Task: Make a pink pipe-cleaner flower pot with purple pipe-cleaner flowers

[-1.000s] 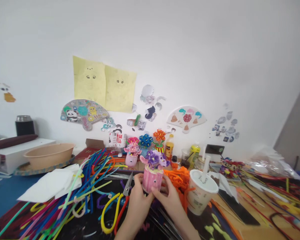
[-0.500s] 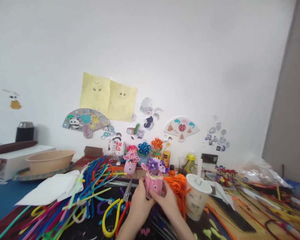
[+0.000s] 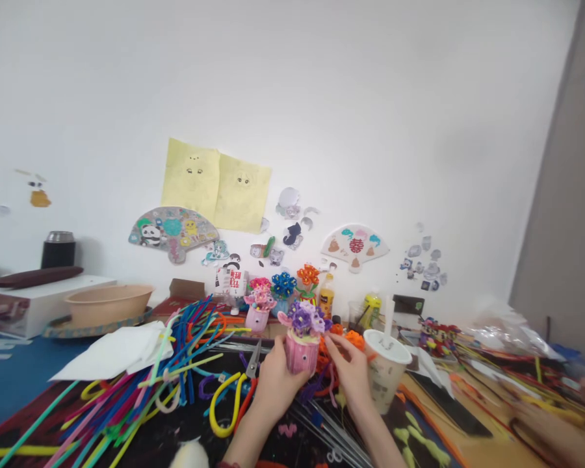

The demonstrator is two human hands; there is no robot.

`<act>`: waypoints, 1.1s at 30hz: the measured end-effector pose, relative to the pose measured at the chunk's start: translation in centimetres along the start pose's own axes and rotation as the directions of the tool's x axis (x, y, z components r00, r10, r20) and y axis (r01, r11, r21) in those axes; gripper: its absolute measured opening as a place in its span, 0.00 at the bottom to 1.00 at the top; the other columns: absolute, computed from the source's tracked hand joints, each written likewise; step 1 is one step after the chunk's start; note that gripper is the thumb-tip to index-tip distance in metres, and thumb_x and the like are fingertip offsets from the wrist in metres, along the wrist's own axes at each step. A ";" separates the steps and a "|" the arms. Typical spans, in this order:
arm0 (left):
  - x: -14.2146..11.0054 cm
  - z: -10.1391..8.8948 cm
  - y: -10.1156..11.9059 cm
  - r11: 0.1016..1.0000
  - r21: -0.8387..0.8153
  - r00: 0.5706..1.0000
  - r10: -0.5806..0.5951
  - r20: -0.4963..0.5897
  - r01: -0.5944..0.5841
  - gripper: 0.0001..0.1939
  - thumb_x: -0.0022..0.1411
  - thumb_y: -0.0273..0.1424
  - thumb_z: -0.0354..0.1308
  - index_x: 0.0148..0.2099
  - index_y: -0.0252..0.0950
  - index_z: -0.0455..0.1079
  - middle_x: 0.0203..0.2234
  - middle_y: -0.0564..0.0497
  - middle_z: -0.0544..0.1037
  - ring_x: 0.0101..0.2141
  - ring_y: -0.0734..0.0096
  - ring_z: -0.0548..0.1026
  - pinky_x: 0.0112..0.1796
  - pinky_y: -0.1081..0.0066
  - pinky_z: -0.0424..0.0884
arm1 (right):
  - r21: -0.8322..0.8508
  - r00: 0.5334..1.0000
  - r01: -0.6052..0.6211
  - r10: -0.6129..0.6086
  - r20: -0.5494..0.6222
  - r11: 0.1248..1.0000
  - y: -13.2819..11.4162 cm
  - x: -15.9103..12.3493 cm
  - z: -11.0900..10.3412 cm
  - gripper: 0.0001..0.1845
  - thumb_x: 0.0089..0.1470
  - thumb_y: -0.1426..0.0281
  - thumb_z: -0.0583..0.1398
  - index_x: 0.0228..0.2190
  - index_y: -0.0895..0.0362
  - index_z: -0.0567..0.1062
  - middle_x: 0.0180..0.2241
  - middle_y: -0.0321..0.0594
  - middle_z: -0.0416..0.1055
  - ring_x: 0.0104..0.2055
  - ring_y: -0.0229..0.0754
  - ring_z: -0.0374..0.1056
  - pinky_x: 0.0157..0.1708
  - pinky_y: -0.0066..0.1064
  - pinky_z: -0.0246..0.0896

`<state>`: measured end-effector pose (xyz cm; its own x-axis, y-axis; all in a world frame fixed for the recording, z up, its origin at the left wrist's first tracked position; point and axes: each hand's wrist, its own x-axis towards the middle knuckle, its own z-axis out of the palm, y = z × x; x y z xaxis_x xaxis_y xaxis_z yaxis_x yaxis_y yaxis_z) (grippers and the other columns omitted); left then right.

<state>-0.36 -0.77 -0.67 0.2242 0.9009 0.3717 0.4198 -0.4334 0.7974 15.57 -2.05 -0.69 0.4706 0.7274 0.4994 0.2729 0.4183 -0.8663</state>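
Observation:
A small pink pot [image 3: 303, 354] wrapped in fuzzy pipe cleaner, with a googly eye on its front and purple pipe-cleaner flowers [image 3: 306, 318] on top, is held upright. My left hand [image 3: 279, 370] grips it from the left and below, thumb across its lower front. At the pot's right rim the fingertips of my right hand [image 3: 348, 361] come together beside the flowers; what lies between them is hidden. Yellow-handled scissors [image 3: 225, 403] lie left of my left forearm. A similar pink pot [image 3: 257, 320] with pink flowers stands behind.
Pipe cleaners [image 3: 141, 383] in many colours lie heaped at left beside white tissues [image 3: 119, 351]. A lidded paper cup [image 3: 389, 370] with a straw stands just right of my right hand. Another person's blurred hand [image 3: 546, 422] is at far right. Fan-shaped boards [image 3: 355, 247] hang on the wall.
My right hand has left the pot's lower front and moved up and right to its rim. The left hand alone supports the pot. Another person's hand has appeared at right.

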 end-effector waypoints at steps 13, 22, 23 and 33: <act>-0.2 0.5 0.0 0.997 0.030 0.997 0.065 0.035 -0.066 0.27 0.45 0.32 0.61 0.48 0.36 0.58 0.41 0.44 0.74 0.44 0.57 0.72 0.41 0.67 0.65 | -0.095 0.999 0.001 -0.006 -0.046 0.995 0.7 0.4 -0.7 0.20 0.38 0.56 0.65 0.25 0.61 0.79 0.25 0.46 0.77 0.27 0.47 0.70 0.30 0.37 0.64; -0.3 0.5 0.0 0.998 0.050 0.999 0.034 0.004 -0.034 0.26 0.46 0.33 0.60 0.47 0.36 0.58 0.40 0.43 0.75 0.42 0.57 0.73 0.39 0.68 0.65 | 0.014 0.995 -0.005 0.006 -0.098 1.000 -0.1 0.1 -0.6 0.21 0.39 0.56 0.64 0.27 0.62 0.78 0.26 0.44 0.76 0.27 0.44 0.69 0.28 0.34 0.64; -0.3 0.4 0.0 0.999 0.043 0.999 0.033 0.003 -0.033 0.26 0.46 0.33 0.61 0.47 0.36 0.58 0.40 0.43 0.75 0.42 0.57 0.73 0.39 0.68 0.65 | 0.019 0.997 -0.007 0.008 -0.081 1.000 -0.2 0.1 -0.6 0.21 0.39 0.55 0.64 0.27 0.62 0.78 0.25 0.44 0.76 0.26 0.44 0.68 0.27 0.33 0.64; -0.3 0.8 -0.1 0.996 0.065 0.998 0.063 0.029 -0.065 0.25 0.46 0.33 0.60 0.47 0.36 0.58 0.38 0.44 0.74 0.39 0.59 0.73 0.37 0.69 0.65 | -0.165 0.998 0.050 -0.054 -0.021 0.985 -0.7 -0.6 -0.2 0.20 0.41 0.55 0.63 0.24 0.61 0.77 0.24 0.43 0.75 0.24 0.43 0.67 0.25 0.32 0.60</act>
<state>0.26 -1.05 -1.28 0.2752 0.8707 0.4075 0.4603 -0.4915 0.7393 15.24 -2.87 -0.39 0.4729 0.6919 0.5455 0.4308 0.3585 -0.8282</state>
